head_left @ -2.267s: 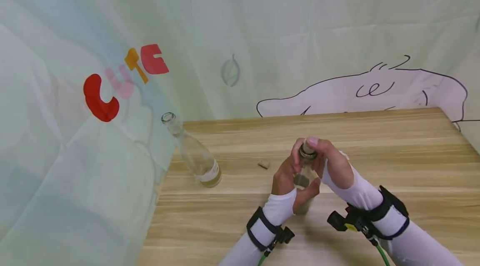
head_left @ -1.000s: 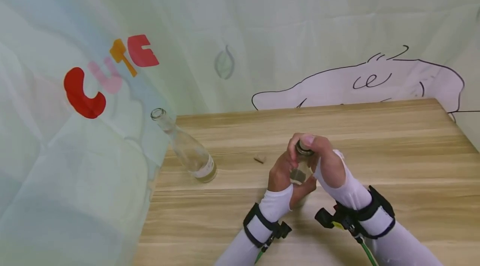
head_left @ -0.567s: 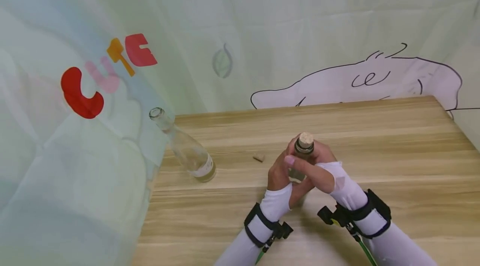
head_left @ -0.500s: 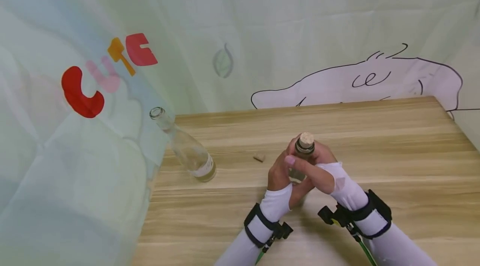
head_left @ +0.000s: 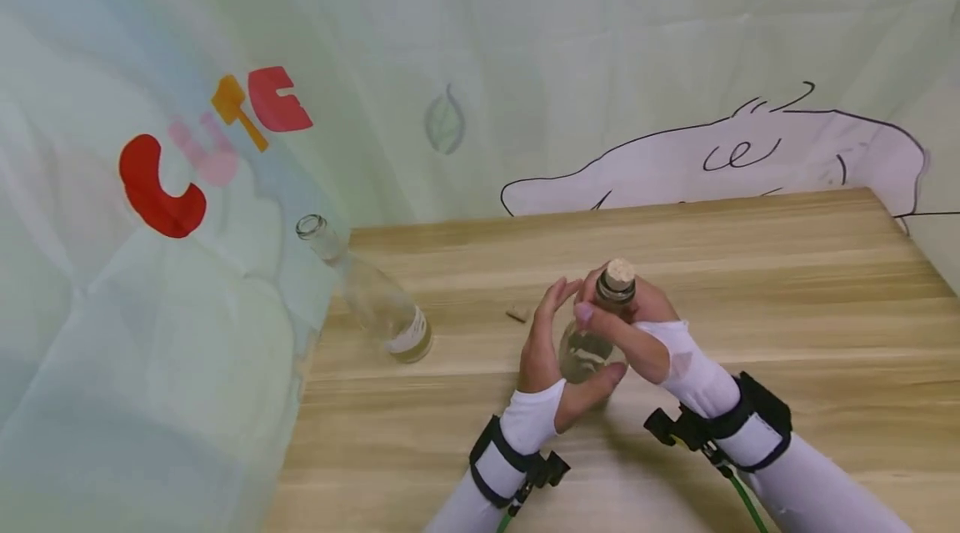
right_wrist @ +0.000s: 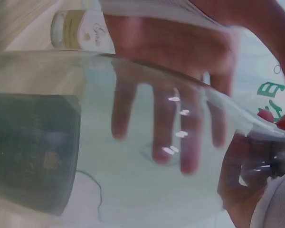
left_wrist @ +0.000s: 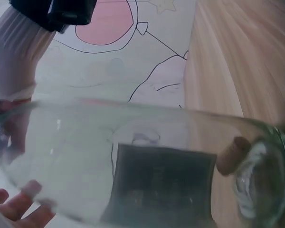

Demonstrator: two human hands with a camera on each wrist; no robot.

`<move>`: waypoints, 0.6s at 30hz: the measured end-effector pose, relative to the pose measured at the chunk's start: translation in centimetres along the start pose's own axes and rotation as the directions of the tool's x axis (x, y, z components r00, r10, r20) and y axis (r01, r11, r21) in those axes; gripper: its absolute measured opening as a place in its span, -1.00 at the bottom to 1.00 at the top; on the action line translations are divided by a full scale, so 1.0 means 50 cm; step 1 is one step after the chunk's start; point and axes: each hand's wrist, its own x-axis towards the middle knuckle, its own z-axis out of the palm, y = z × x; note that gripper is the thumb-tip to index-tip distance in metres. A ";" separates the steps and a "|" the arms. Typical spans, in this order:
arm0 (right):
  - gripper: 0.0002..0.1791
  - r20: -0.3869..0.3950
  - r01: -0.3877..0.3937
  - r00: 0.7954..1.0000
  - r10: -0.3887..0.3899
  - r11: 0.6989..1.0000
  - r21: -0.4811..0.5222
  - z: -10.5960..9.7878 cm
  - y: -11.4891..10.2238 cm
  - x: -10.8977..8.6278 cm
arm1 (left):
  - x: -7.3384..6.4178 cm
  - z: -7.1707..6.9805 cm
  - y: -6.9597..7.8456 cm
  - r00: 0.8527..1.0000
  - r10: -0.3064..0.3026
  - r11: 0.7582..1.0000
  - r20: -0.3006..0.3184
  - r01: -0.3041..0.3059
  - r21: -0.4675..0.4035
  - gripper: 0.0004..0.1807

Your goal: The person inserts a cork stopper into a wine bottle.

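A clear glass bottle [head_left: 576,352] with a cork [head_left: 620,273] in its mouth stands on the table between my hands. My right hand [head_left: 647,344] grips its neck, thumb across the near side. My left hand [head_left: 542,356] is beside the body with fingers straight and thumb spread apart. In the right wrist view, the left hand's fingers [right_wrist: 190,133] show straight through the glass. A dark label [left_wrist: 161,185] covers part of the bottle's side in the left wrist view.
A second clear bottle [head_left: 378,299] with a white label and no stopper stands at the left, near the curtain [head_left: 187,333]. A small cork [head_left: 517,314] lies on the wooden table [head_left: 750,266] between the two bottles. A printed cloth [head_left: 540,57] hangs behind the table.
The right thumb has come off the top of the cork, and that hand now holds the neck. The left hand has loosened from the bottle, its fingers straightening and moving left.
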 end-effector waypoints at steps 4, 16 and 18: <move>-0.83 -0.048 0.010 0.999 -0.010 1.000 0.005 -0.041 -0.009 0.004 | -0.009 -0.017 -0.009 0.999 -0.042 0.998 -0.012 0.042 -0.039 0.05; -0.91 -0.406 -0.084 0.909 0.090 0.996 0.033 -0.314 -0.005 -0.006 | -0.044 -0.082 -0.046 0.977 -0.200 0.979 -0.069 0.197 -0.049 -0.02; -0.92 -0.496 -0.107 0.862 0.104 0.994 0.022 -0.361 0.002 -0.010 | -0.049 -0.090 -0.052 0.975 -0.209 0.978 -0.079 0.206 -0.046 -0.04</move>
